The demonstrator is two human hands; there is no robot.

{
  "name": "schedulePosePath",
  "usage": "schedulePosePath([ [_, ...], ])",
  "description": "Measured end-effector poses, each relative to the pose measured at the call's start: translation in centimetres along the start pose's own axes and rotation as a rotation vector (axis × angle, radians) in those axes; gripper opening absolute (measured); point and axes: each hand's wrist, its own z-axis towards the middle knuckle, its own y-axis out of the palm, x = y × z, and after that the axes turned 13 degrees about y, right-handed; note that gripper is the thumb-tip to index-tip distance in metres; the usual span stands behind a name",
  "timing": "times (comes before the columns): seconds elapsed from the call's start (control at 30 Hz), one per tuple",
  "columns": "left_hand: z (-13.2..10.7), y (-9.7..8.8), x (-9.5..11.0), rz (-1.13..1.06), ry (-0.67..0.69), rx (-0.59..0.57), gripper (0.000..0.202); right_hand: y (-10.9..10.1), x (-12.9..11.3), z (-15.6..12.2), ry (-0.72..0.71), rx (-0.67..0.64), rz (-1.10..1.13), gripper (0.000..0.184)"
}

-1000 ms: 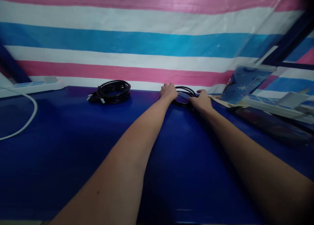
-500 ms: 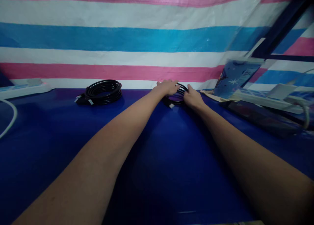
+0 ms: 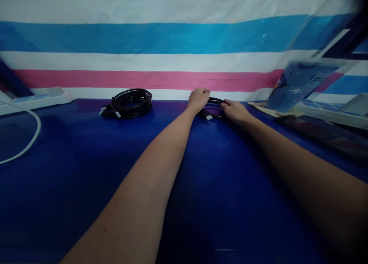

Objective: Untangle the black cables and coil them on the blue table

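Note:
Both my arms reach far across a dark blue table point(image 3: 215, 187) to its back edge. My left hand point(image 3: 198, 99) is curled over the left side of a small black cable coil point(image 3: 214, 107). My right hand point(image 3: 235, 111) grips the coil's right side with its fingers closed round the loops. A white-tipped plug end point(image 3: 208, 117) sticks out of the coil between the two hands. A second, larger black cable coil point(image 3: 130, 102) with white tags lies untouched further left.
A pink, white and blue striped sheet point(image 3: 161, 45) hangs right behind the table. A white power strip point(image 3: 37, 99) and its white cord point(image 3: 28, 141) lie at the left. At the right are a blue printed package point(image 3: 299, 85) and flat boxes point(image 3: 330, 116).
Both hands stay on the small coil at the back edge. The left hand has shifted from lying over the coil's top to gripping its left side, and the plug end shows more.

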Motion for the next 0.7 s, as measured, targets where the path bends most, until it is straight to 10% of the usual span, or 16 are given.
schedulePosePath([
  [0.3,-0.8,-0.4,-0.1,-0.328,-0.021,0.205,0.035,-0.2,0.4,0.4,0.058,0.135,0.266,0.05],
  [0.53,-1.7,-1.0,1.4,-0.094,-0.123,0.317,0.028,-0.1,0.0,0.1,-0.022,0.216,0.298,0.041],
  [0.7,-7.1,-4.9,3.6,0.112,0.024,0.258,0.024,-0.8,-1.3,-0.8,-0.065,0.312,0.187,0.046],
])
